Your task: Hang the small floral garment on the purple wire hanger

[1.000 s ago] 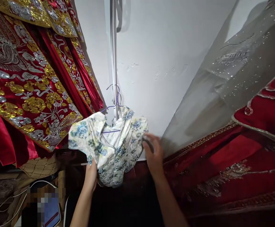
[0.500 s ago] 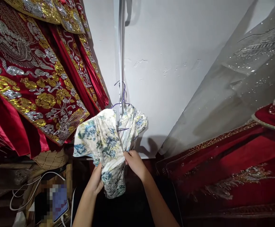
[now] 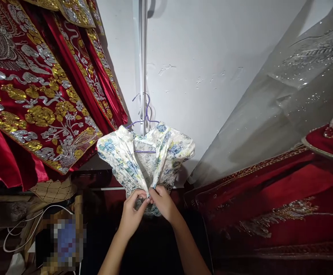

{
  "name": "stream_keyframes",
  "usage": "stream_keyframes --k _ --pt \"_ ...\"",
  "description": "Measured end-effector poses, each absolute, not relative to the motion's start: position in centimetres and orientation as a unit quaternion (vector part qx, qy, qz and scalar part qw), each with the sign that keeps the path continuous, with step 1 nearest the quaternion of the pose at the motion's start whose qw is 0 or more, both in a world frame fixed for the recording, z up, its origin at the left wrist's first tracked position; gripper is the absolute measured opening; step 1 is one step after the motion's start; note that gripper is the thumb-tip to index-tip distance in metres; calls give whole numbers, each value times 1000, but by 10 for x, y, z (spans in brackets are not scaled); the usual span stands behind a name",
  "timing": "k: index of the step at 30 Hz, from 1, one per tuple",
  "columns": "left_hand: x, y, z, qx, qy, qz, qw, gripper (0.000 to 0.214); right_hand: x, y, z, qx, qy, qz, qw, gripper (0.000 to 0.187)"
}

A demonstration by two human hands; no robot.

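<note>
A white floral shirt (image 3: pixel 126 156) with blue, yellow and green print hangs on a purple wire hanger (image 3: pixel 147 114). Its neckline forms an open V, and the hanger's bottom bar shows inside. At the point of the V, my left hand (image 3: pixel 133 208) pinches the left front edge between thumb and fingers. My right hand (image 3: pixel 162 200) grips the other front edge right beside it, so the fingertips nearly meet. Any fastening between the fingers is too small to make out. The shirt's lower part is partly hidden behind my hands.
Red embroidered garments (image 3: pixel 46 110) hang at left. A pale sheer sequined fabric (image 3: pixel 269 110) and red beaded cloth (image 3: pixel 283 183) are on the right. A vertical metal pole (image 3: pixel 142 49) runs along the white wall (image 3: pixel 200 46). Lower left, a white cable (image 3: pixel 43 214) lies by a blurred device.
My left hand has moved up and right from the shirt's lower side to the front edge, beside my right hand. The shirt has turned to face me and spread wider.
</note>
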State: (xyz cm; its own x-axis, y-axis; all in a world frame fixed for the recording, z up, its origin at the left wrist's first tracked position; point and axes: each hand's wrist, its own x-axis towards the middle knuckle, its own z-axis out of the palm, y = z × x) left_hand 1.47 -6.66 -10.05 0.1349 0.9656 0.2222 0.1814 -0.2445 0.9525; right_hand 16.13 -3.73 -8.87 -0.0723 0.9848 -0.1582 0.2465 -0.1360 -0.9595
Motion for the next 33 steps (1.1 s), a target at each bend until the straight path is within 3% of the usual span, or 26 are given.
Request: stream_keyframes --k 10,17,28,33 --pt "29 -53 -85 655 437 465 404 15 175 -46 -92 -507 -561 486 439 41" --pt "25 -50 -85 662 429 455 414 17 174 -52 -91 -448 -546 538 461 36" --pt "15 -56 -83 684 426 419 420 15 170 -56 -85 -509 -590 463 422 29" --pt "10 -58 -93 675 436 432 410 14 171 -50 -75 -462 -541 558 428 23"
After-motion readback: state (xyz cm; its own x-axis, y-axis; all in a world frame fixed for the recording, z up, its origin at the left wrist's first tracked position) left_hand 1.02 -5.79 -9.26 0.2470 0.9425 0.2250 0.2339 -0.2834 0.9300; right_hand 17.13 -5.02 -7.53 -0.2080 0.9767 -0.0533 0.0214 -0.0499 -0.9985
